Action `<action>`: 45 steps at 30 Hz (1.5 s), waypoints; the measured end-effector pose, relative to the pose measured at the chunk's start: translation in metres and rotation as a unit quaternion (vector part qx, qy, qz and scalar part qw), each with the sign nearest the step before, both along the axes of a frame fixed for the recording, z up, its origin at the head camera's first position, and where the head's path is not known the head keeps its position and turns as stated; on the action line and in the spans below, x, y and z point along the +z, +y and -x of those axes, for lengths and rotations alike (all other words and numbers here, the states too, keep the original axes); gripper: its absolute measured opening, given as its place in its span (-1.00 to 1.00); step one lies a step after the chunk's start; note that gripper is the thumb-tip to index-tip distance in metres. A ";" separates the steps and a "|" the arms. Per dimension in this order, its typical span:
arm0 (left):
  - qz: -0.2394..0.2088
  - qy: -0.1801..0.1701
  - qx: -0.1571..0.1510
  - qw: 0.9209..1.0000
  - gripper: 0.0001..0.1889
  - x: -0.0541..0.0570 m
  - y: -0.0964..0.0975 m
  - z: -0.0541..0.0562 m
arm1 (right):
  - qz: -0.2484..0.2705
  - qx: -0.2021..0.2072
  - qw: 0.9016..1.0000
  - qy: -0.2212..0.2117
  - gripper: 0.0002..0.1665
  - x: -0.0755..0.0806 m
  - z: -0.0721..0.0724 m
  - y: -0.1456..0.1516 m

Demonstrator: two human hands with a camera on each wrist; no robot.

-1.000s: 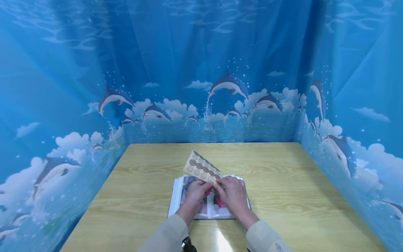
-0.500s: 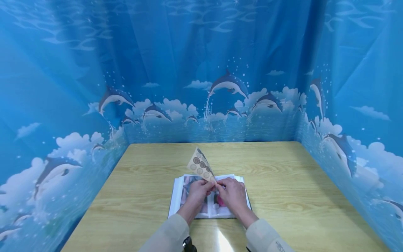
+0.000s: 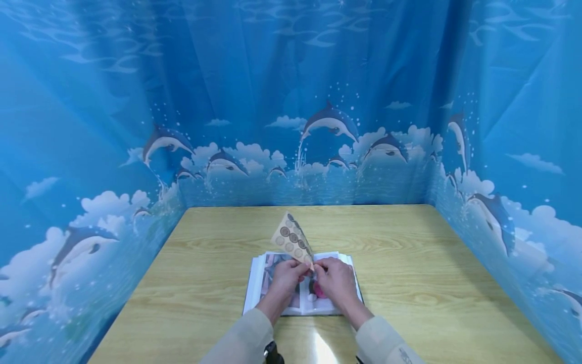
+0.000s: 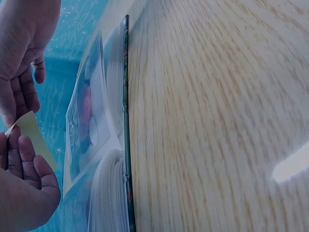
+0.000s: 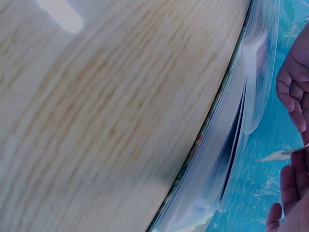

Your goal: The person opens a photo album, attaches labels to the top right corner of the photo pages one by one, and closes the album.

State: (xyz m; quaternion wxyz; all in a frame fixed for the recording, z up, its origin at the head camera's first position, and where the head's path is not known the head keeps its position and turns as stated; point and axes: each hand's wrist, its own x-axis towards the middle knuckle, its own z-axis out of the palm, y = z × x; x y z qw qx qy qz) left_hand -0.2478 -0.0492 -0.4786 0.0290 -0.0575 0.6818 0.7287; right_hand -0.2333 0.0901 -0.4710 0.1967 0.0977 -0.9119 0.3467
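Note:
A beige sheet of round brown stickers (image 3: 291,240) is held up over the gutter of an open photo album (image 3: 256,288), tilted and bent. My left hand (image 3: 283,283) pinches its lower edge between thumb and fingers. Close beside it, my right hand (image 3: 338,284) pinches the sheet's lower right corner. In the left wrist view the sheet's plain back (image 4: 36,137) shows between the fingertips of both hands. From the right wrist, only a thin edge of the sheet (image 5: 280,155) is visible. Photos under clear sleeves fill the album's pages, partly hidden by my forearms.
The album lies on a wood-grain table (image 3: 423,273), near its front. A blue curtain (image 3: 245,101) printed with dolphins surrounds the table at the back and sides. A bright reflection (image 3: 323,349) falls on the tabletop close to my sleeves.
The sheet has turned and bent from lying broad toward the left to standing steeper and narrower. Both hands have stayed nearly in place, gripping its lower edge.

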 end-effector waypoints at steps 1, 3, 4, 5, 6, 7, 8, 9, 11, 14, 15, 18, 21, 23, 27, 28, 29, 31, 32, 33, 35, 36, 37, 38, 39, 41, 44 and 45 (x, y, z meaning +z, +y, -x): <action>0.001 -0.002 0.001 1.000 -0.81 0.000 0.000 0.001 | -0.003 0.000 1.000 -0.004 -0.87 0.000 0.000 0.000; 0.000 -0.006 0.002 1.000 -0.81 0.000 0.000 0.001 | -0.005 0.001 1.000 -0.010 -0.85 0.000 0.001 -0.001; 0.001 -0.009 0.004 1.000 -0.81 0.001 0.000 0.001 | -0.007 0.001 1.000 -0.011 -0.84 0.000 0.002 -0.001; 0.003 -0.010 0.004 1.000 -0.81 0.001 0.000 0.001 | -0.009 0.001 1.000 -0.010 -0.84 0.000 0.002 -0.001; 0.005 -0.008 0.004 1.000 -0.80 0.002 0.000 0.001 | -0.008 0.000 1.000 -0.010 -0.84 0.000 0.002 -0.002; 0.006 -0.007 0.003 1.000 -0.80 0.002 0.000 0.001 | -0.007 0.000 1.000 -0.009 -0.85 0.000 0.002 -0.002; 0.007 -0.004 0.004 1.000 -0.80 0.002 0.000 0.000 | -0.005 0.000 1.000 -0.008 -0.85 -0.001 0.002 -0.002; 0.007 -0.003 0.004 1.000 -0.80 0.003 0.001 0.000 | -0.003 -0.001 1.000 -0.007 -0.86 -0.001 0.002 -0.002; 0.009 0.003 0.005 1.000 -0.80 0.004 0.001 -0.001 | 0.001 -0.002 1.000 -0.005 -0.88 -0.002 0.001 -0.003; 0.007 0.008 0.007 1.000 -0.80 0.004 0.002 -0.001 | 0.009 -0.003 1.000 -0.003 -0.89 -0.002 0.001 -0.003; 0.006 0.009 0.007 1.000 -0.80 0.004 0.002 -0.001 | 0.013 -0.004 1.000 -0.005 -0.89 -0.002 0.001 -0.003; 0.006 0.008 0.007 1.000 -0.80 0.004 0.002 -0.001 | 0.023 -0.004 1.000 -0.018 -0.90 -0.001 0.000 -0.003; 0.007 0.000 0.005 1.000 -0.81 0.004 0.001 -0.001 | 0.034 -0.005 0.999 -0.037 -0.89 0.000 -0.001 -0.002; 0.009 -0.005 0.004 1.000 -0.82 0.004 0.000 0.000 | 0.045 -0.007 0.998 -0.049 -0.89 0.000 -0.001 -0.002; 0.012 -0.008 0.007 1.000 -0.80 0.005 -0.001 0.000 | 0.067 -0.014 0.995 -0.066 -0.91 0.000 0.000 0.000; 0.012 -0.009 0.008 1.000 -0.80 0.005 -0.002 0.001 | 0.074 -0.016 0.994 -0.072 -0.92 0.000 0.000 0.000; 0.013 -0.009 0.008 1.000 -0.79 0.005 -0.003 0.000 | 0.078 -0.017 0.994 -0.077 -0.93 0.000 0.001 0.000; 0.014 -0.006 0.007 1.000 -0.78 0.005 -0.004 0.000 | 0.086 -0.016 0.993 -0.084 -0.93 0.001 0.001 0.000; 0.015 -0.005 0.006 1.000 -0.78 0.006 -0.005 0.000 | 0.091 -0.015 0.992 -0.087 -0.93 0.001 0.002 0.000; 0.017 -0.003 0.005 1.000 -0.78 0.006 -0.005 0.000 | 0.096 -0.015 0.991 -0.089 -0.92 0.001 0.002 0.001; 0.020 -0.002 0.005 1.000 -0.78 0.007 -0.007 0.000 | 0.106 -0.013 0.990 -0.092 -0.91 0.002 0.003 0.001; 0.024 -0.002 0.005 1.000 -0.78 0.007 -0.008 0.001 | 0.113 -0.013 0.989 -0.095 -0.90 0.002 0.003 0.001; 0.027 -0.002 0.005 1.000 -0.78 0.007 -0.008 0.001 | 0.122 -0.013 0.988 -0.099 -0.90 0.002 0.003 0.001; 0.031 -0.003 0.005 1.000 -0.78 0.007 -0.009 0.001 | 0.129 -0.013 0.987 -0.100 -0.90 0.002 0.003 0.001; 0.032 -0.004 0.006 0.999 -0.78 0.007 -0.010 0.002 | 0.138 -0.015 0.985 -0.106 -0.89 0.002 0.003 0.001; 0.036 -0.004 0.008 0.999 -0.79 0.006 -0.012 0.002 | 0.161 -0.020 0.979 -0.122 -0.89 0.002 0.003 0.002; 0.027 -0.007 0.012 1.000 -0.78 0.007 -0.015 0.004 | 0.183 -0.026 0.973 -0.139 -0.86 0.002 0.005 0.002; 0.020 -0.008 0.015 1.000 -0.77 0.007 -0.016 0.004 | 0.193 -0.029 0.970 -0.147 -0.85 0.002 0.005 0.002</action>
